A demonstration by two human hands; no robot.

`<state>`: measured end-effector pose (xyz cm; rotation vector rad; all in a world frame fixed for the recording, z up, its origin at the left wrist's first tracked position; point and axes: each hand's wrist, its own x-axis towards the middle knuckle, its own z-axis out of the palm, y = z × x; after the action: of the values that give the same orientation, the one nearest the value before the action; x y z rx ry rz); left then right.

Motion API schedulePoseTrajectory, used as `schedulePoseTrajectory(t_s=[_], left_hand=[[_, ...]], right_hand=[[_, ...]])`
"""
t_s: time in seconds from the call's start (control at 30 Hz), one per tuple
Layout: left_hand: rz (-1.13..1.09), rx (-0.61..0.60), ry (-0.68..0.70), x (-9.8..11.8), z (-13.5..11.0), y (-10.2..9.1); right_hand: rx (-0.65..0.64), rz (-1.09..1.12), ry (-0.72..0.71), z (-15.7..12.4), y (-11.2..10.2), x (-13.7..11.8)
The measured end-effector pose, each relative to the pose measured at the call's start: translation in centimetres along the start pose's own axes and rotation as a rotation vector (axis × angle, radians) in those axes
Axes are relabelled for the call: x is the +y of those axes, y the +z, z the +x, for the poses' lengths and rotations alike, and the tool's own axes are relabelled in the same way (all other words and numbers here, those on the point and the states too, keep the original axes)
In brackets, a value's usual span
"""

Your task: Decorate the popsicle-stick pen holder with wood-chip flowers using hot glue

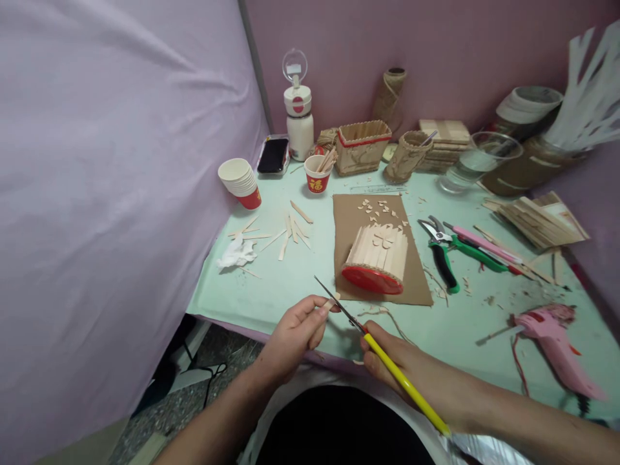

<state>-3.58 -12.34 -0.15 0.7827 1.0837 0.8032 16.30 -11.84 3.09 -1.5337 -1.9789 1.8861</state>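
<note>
My left hand (300, 329) pinches a thin pale wooden strip (330, 301) between thumb and fingers at the table's front edge. In my right hand (402, 361) are what look like scissors (346, 312), their dark pointed blades crossing close to the strip's tip. A long yellow handle (407, 384) runs back along that hand; the grip is partly hidden. Beyond the hands, a stick-covered container (387, 255) with a red base (371, 280) lies on its side on brown cardboard (346, 213). Petal shapes decorate its side, and several small wood chips (380, 208) lie behind it.
Loose wooden sticks (290, 229) and crumpled tissue (237, 252) lie left, near stacked paper cups (239, 183). Green-handled pruners (440, 248) and a pink glue gun (552, 342) are at right. A water cup (475, 165), stick basket (363, 148) and white bottle (299, 126) stand behind.
</note>
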Motion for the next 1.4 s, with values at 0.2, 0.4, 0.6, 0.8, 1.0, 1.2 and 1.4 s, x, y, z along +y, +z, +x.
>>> schedulePoseTrajectory(t_s=[0.2, 0.4, 0.6, 0.8, 1.0, 1.2, 1.4], left_hand=[[-0.027, -0.006, 0.006, -0.3, -0.2, -0.1], [-0.041, -0.011, 0.003, -0.4, 0.0, -0.5], [-0.129, 0.016, -0.034, -0.4, 0.3, -0.8], [-0.216, 0.03, -0.122, -0.7, 0.4, -1.1], [-0.251, -0.041, -0.227, -1.4, 0.5, -1.4], [-0.261, -0.022, -0.292, -1.5, 0.6, -1.0], [-0.27, -0.016, -0.276, -1.7, 0.7, -0.7]], right_hand=[[0.068, 0.026, -0.01, -0.2, 0.4, -0.4], [0.084, 0.012, 0.024, 0.3, 0.5, -1.5], [0.007, -0.038, 0.082, 2.0, 0.6, -0.5], [-0.013, -0.03, 0.18, 2.9, 0.7, -0.3], [-0.117, 0.111, 0.201, 2.8, 0.9, 0.1], [-0.145, 0.169, 0.216, 2.5, 1.1, 0.5], [-0.134, 0.154, 0.22, 3.0, 1.3, 2.2]])
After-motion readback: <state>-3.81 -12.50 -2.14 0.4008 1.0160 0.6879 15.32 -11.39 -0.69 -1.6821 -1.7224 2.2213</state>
